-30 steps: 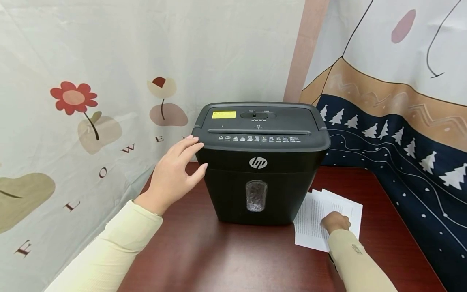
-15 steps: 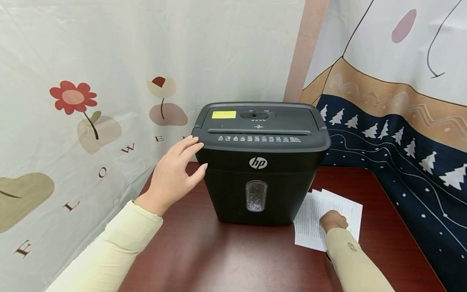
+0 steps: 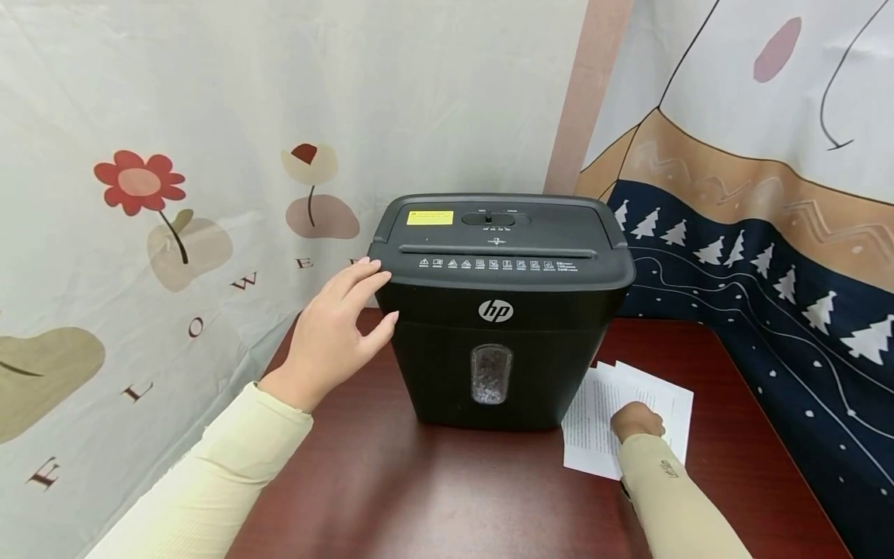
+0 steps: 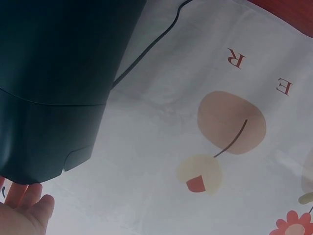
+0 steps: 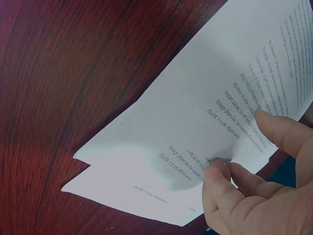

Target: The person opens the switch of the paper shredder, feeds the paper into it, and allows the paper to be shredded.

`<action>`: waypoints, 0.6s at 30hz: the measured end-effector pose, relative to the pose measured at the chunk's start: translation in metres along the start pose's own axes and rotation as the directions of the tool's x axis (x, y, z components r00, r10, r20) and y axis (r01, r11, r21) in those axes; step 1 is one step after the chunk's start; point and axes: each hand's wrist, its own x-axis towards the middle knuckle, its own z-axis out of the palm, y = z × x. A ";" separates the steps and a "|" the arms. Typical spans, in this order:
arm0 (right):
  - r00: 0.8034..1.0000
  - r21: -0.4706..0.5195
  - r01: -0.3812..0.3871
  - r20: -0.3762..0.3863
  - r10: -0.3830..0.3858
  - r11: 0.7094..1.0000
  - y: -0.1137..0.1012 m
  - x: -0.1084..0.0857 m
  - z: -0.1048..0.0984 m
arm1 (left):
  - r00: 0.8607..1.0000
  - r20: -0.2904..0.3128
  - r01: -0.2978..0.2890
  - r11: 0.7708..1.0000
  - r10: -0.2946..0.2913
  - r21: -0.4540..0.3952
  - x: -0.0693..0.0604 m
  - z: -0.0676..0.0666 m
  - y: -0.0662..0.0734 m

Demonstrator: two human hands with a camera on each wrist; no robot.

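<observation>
A pale printed cloth (image 3: 454,93) hangs behind everything, joined on the right by a navy cloth (image 3: 687,299) with white trees. In front lies the reddish-brown tabletop (image 3: 482,497). A black paper shredder (image 3: 440,341) stands upright on it. Just beside the shredder's base, on its right, overlapping printed sheets of paper (image 3: 590,435) lie flat on the tabletop, their corners slightly fanned.

The left hand (image 3: 328,334) rests its fingertips on the shredder's upper left corner, fingers extended, thumb apart, holding nothing. The right hand (image 3: 637,421) is over the sheets, fingers bent and tips touching the paper, thumb reaching out separately; whether it pinches a sheet cannot be told.

A dark cord (image 4: 149,48) runs behind the shredder in the left wrist view. On the shredder's front, a small window (image 3: 492,374) shows shredded bits, below an oval hp badge (image 3: 495,310). A yellow label (image 3: 429,218) sits on top, left of a little slide switch (image 3: 488,218).
</observation>
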 end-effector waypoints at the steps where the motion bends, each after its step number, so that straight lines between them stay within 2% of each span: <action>1: 1.000 -0.003 0.002 -0.001 -0.002 1.000 0.000 0.001 0.000 | 1.000 -0.002 -0.001 1.000 0.001 -0.001 0.000 0.000 0.000; 8: 1.000 -0.021 0.010 0.002 -0.010 1.000 0.002 0.002 -0.002 | 1.000 0.008 0.006 1.000 -0.006 -0.003 0.000 -0.001 0.001; 14: 0.999 0.013 -0.032 0.038 0.031 0.999 0.005 0.001 -0.005 | 1.000 0.015 0.015 1.000 -0.015 0.000 0.000 0.000 0.001; 18: 0.998 0.024 -0.029 0.050 0.028 0.999 0.008 0.001 -0.009 | 1.000 0.013 0.013 1.000 -0.013 0.001 0.000 0.001 0.002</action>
